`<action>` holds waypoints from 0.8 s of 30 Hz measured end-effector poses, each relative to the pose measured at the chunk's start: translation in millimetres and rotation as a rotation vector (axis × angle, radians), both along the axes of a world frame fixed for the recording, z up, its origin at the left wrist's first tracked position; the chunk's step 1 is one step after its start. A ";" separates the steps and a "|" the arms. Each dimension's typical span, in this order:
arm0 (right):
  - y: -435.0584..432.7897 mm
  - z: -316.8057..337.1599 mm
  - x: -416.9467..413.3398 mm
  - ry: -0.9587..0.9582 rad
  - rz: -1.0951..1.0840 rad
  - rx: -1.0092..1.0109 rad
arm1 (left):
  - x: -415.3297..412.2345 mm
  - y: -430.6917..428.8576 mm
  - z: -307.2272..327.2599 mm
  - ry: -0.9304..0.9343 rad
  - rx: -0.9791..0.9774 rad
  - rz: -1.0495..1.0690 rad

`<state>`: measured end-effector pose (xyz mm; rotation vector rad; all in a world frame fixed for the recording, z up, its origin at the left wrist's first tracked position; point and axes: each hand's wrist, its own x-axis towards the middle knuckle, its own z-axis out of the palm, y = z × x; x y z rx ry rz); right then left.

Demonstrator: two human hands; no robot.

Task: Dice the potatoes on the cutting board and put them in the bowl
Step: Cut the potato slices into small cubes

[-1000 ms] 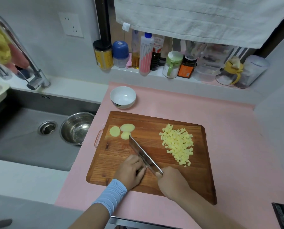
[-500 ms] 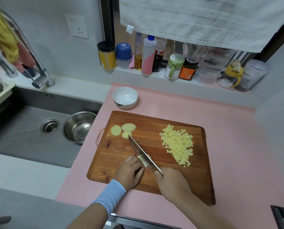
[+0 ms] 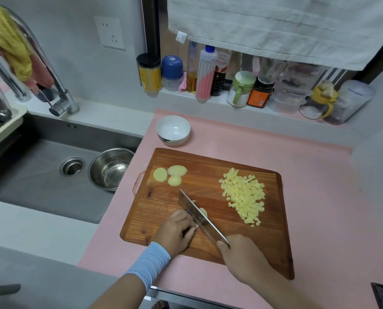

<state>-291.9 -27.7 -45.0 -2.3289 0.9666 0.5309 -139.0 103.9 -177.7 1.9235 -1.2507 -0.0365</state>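
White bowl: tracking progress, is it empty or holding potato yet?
Empty. The white bowl shows a bare white inside; the diced potato lies piled on the cutting board.

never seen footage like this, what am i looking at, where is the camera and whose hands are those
There is no machine here: a person is working with two bare hands. Every picture comes from one wide-angle camera worn on their head, looking forward and down, so the arms enter from the bottom edge.

On a pink mat lies a wooden cutting board. The right hand has its grip on a knife. The left hand, with a blue band on the wrist, steadies a potato piece against the blade; most of that piece is hidden.

Also on the board are a pile of diced potato on the right and three potato slices at the far left. A white bowl stands beyond the board, empty. A steel bowl sits in the sink.
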 end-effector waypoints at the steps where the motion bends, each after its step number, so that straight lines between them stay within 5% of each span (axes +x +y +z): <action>1: 0.4 -2.1 2.9 0.002 -0.010 0.007 | -0.2 0.4 -0.6 -0.011 0.001 -0.003; 24: 5.8 -3.1 20.4 -0.053 0.062 -0.058 | -6.0 9.5 -7.2 -0.158 0.035 0.004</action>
